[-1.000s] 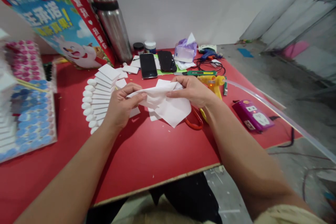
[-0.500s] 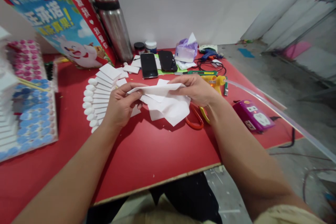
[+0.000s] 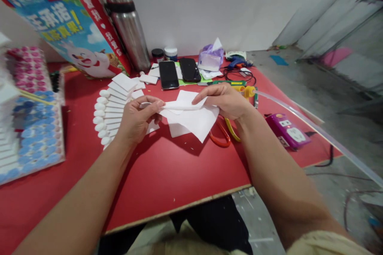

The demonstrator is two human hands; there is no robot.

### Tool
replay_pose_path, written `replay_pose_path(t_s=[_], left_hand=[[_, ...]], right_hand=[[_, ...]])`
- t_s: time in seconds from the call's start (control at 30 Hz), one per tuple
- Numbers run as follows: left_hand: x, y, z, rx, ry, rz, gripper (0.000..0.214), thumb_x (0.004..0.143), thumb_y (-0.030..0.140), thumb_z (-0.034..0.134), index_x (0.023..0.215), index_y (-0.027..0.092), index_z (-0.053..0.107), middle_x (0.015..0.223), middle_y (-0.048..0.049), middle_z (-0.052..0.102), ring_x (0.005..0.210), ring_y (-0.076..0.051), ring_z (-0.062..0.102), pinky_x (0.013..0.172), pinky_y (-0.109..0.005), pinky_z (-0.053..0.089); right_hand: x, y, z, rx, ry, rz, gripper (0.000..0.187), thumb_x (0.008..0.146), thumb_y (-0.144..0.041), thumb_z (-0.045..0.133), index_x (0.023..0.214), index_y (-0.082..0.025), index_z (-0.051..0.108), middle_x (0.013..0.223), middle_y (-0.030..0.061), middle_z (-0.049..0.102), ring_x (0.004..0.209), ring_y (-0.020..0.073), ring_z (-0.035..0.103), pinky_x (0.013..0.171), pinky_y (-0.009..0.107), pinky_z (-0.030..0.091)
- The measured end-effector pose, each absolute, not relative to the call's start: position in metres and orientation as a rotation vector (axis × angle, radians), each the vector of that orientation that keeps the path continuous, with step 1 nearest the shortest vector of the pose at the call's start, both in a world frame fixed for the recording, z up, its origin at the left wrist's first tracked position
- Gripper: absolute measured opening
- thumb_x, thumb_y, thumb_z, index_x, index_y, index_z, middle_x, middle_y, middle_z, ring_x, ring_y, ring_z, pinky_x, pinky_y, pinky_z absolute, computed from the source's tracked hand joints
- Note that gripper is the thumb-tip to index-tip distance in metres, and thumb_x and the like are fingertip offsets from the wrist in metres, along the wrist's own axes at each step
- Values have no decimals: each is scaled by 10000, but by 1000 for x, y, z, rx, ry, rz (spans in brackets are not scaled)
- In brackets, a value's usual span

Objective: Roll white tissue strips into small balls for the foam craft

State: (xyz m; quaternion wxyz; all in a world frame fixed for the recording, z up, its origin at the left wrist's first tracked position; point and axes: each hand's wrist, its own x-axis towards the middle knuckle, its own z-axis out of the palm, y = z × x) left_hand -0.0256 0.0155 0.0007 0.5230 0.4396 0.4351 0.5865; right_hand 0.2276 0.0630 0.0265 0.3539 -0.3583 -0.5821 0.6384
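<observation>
A folded sheet of white paper (image 3: 191, 117) hangs just above the red bench (image 3: 167, 171), pinched at its upper edge between both hands. The left hand (image 3: 136, 121) has its grip closed on the sheet's left end, thumb on top and fingers curled beneath. The right hand (image 3: 223, 99) has its grip closed on the right end of the same edge, fingers flat along the fold. Below the right grip, the sheet's loose corner droops toward the bench. Just beyond the left grip lies a fan of white foam strips (image 3: 112, 109). Under the right wrist rest orange-handled scissors (image 3: 220, 135), with a yellow glue gun (image 3: 247, 91) just past the knuckles. Further out from both grips lie two phones (image 3: 169, 75) and a steel flask (image 3: 127, 24).
</observation>
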Motion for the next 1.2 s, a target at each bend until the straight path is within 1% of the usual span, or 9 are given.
replay_pose_path(t_s=[0.1, 0.17, 0.23, 0.3, 0.4, 0.5, 0.63, 0.9, 1.2], left_hand=[[-26, 16, 0, 1062, 1087, 1377, 181, 686, 235, 852, 794, 147, 737, 660, -4, 690, 454, -80, 582, 446, -186, 473], [-27, 15, 1, 1073, 1074, 1354, 198, 698, 245, 857, 836, 154, 749, 647, -3, 690, 461, -89, 594, 458, -190, 491], [-27, 13, 3, 1086, 1060, 1321, 205, 709, 255, 862, 860, 164, 758, 632, -5, 688, 470, -100, 605, 467, -195, 507], [-26, 10, 4, 1098, 1052, 1265, 202, 722, 260, 865, 877, 173, 769, 613, -5, 680, 470, -102, 602, 466, -191, 501], [-23, 6, 4, 1110, 1026, 1188, 174, 753, 266, 853, 889, 187, 779, 552, 4, 640, 459, -102, 585, 451, -182, 471], [-20, 4, 3, 1139, 1007, 1167, 145, 778, 270, 836, 892, 197, 783, 531, 7, 627, 452, -101, 569, 443, -180, 456], [-19, 6, 1, 1168, 1018, 1175, 148, 799, 276, 822, 922, 200, 788, 541, 8, 628, 455, -91, 561, 440, -168, 436], [-21, 7, 4, 1211, 1017, 1101, 367, 840, 285, 782, 1179, 152, 735, 525, -3, 645, 423, -108, 546, 429, -193, 432], [-21, 7, 3, 1248, 1062, 1159, 195, 843, 255, 759, 1009, 162, 803, 535, -11, 656, 440, -110, 575, 429, -192, 441]], right_hand=[[233, 61, 32, -917, -1623, 1751, 191, 754, -207, 759, 931, -170, 822, 790, 34, 777, 603, 130, 668, 527, 222, 492], [234, 59, 37, -864, -1704, 1830, 323, 794, -272, 782, 1101, -171, 791, 1051, 83, 790, 841, 186, 740, 679, 254, 561], [234, 58, 41, -806, -1710, 1820, 409, 828, -369, 785, 1191, -185, 753, 1302, 119, 716, 1110, 246, 713, 849, 308, 578], [230, 57, 40, -790, -1684, 1745, 437, 855, -467, 765, 1189, -185, 746, 1353, 132, 687, 1213, 273, 672, 945, 348, 559], [223, 57, 33, -787, -1673, 1724, 471, 852, -488, 778, 1200, -173, 734, 1214, 128, 751, 1152, 261, 698, 964, 354, 547], [214, 55, 26, -784, -1688, 1813, 524, 792, -398, 849, 1246, -179, 707, 1143, 98, 771, 1018, 223, 727, 837, 302, 568], [204, 51, 23, -819, -1827, 1762, 444, 713, -291, 887, 1117, -161, 755, 998, 45, 778, 856, 168, 710, 704, 231, 530], [204, 49, 28, -941, -1830, 1718, 350, 714, -296, 856, 1016, -146, 761, 886, 27, 756, 727, 136, 660, 611, 215, 482], [212, 54, 30, -939, -1905, 1584, 264, 757, -223, 777, 1002, -126, 765, 820, 10, 740, 651, 103, 619, 552, 192, 448]])
